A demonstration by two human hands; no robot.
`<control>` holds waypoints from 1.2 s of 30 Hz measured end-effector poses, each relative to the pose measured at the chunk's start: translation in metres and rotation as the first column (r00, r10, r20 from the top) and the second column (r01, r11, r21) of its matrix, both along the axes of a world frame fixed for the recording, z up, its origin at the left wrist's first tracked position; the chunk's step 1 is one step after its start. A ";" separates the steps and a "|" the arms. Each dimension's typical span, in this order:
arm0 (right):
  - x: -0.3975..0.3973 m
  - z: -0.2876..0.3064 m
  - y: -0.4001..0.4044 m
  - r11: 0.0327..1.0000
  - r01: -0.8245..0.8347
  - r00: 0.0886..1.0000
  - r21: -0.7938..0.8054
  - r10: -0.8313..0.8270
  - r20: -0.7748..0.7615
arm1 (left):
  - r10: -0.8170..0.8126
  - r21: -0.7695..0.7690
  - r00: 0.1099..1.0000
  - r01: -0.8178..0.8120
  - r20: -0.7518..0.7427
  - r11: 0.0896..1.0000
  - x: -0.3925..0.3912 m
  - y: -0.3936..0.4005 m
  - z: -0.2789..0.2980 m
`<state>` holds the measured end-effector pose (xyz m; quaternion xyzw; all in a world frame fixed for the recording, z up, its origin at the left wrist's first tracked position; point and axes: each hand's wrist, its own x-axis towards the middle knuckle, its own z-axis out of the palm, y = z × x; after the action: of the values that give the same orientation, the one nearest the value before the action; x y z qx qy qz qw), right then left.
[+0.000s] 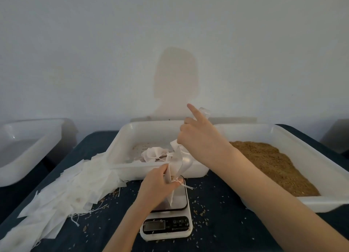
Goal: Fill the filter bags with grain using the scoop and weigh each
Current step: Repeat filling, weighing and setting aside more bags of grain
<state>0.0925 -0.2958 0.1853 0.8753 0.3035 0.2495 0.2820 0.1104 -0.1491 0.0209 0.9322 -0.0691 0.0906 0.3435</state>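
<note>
My left hand (pixel 157 183) grips a white filter bag (pixel 174 168) just above the small kitchen scale (pixel 166 226). The bag's mouth is up and its drawstring hangs to the right. My right hand (pixel 198 136) holds a clear plastic scoop (pixel 186 162) by its handle, tipped steeply with its bowl at the bag's mouth; the index finger points up. Brown grain (pixel 273 165) fills the white tray (pixel 321 202) on the right. Filled bags (pixel 154 154) lie in the middle white tray (pixel 120 148) behind the scale.
A heap of flat empty filter bags (pixel 62 191) spreads over the dark cloth at the left. Another white tray (pixel 28 157) stands at the far left. Loose grains are scattered around the scale. A white wall rises right behind the trays.
</note>
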 end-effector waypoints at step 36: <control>0.053 -0.143 -0.166 0.497 0.835 0.485 0.237 -0.460 -0.744 | -0.016 -0.061 0.996 0.011 -0.083 0.998 0.001 0.041 -0.025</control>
<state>0.1452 -0.4623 0.0423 0.9908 -0.0934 -0.0927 -0.0304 0.1116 -0.1082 -0.0042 0.9239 -0.0584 0.0511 0.3746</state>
